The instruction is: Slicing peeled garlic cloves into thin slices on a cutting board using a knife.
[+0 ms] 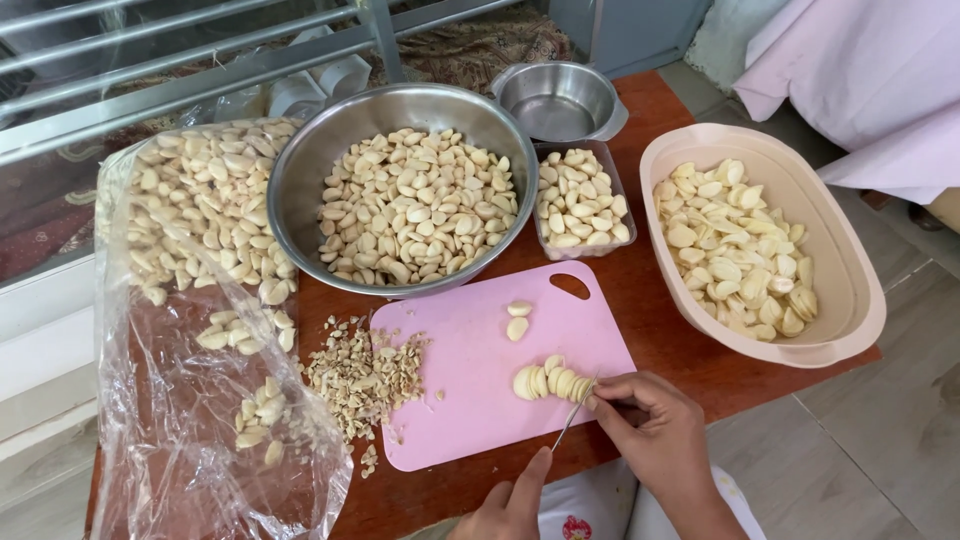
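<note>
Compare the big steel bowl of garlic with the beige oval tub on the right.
The steel bowl is round and shiny metal; the beige tub is oval and matte, plastic by the look of it. The steel bowl is heaped with whole peeled cloves; the beige tub holds flatter cut pieces in a thinner layer. The bowl sits behind the pink cutting board, the tub to its right. Both rest on the table and hold garlic.
</note>
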